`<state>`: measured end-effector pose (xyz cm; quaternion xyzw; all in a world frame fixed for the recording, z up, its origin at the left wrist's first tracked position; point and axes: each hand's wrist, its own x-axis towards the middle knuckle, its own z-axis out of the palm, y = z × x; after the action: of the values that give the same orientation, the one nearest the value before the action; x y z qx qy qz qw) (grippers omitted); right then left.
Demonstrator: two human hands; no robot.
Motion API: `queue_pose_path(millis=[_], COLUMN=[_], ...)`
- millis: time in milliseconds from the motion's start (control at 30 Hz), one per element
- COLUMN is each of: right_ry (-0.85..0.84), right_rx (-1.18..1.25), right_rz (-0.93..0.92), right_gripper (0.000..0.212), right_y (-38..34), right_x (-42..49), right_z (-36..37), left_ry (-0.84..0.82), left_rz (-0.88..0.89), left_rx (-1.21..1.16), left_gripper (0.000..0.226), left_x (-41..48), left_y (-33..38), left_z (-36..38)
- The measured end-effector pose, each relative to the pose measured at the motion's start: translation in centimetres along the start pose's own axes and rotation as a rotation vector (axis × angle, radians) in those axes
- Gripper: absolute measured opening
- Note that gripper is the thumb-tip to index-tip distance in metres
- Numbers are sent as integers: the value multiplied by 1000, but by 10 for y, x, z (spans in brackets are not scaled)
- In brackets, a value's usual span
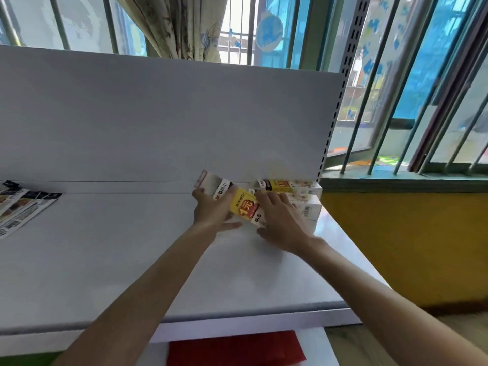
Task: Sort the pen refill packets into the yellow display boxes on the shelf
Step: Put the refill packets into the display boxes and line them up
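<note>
Seeing refill packets [18, 207] fanned flat at the far-left end of the white shelf [118, 247], close to its back panel. Print on them is too small for me to read.

Right of shelf centre, toward the back: left hand [211, 211] grips a yellow-and-white display box [239, 204] from its left side, thumb on the far edge, fingers wrapped under. Box is tilted, top flap end up and to the left, and I can read "0.5" on its near end.

Right hand [281, 224] lies flat over the box's right end. Fingers are stretched out and reach onto the stacked boxes [307, 204]; thumb sticks out under the near corner. Edges are blurred, so contact detail is rough.

The stack sits in the shelf's back-right corner, against the panel, touching the held box.

Below the shelf's front edge I see a red sheet [235, 350].
</note>
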<state>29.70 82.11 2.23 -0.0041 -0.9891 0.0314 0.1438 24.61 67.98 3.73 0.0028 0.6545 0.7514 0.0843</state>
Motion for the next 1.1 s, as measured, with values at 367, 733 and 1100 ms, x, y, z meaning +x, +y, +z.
queue_pose_path(millis=[367, 733, 1100], right_ry=[-125, -307, 173], right_rx=[422, 150, 371], right_rz=[138, 339, 71], right_gripper=[58, 40, 59], right_y=[37, 80, 67], right_x=[34, 71, 21], right_z=[-18, -1, -65], left_ry=[-262, -131, 5], left_rz=[597, 782, 666], left_rx=[1137, 1140, 1102], left_gripper=[54, 41, 29], left_x=[0, 9, 26], left_y=[-59, -63, -62], left_z=[-24, -21, 2])
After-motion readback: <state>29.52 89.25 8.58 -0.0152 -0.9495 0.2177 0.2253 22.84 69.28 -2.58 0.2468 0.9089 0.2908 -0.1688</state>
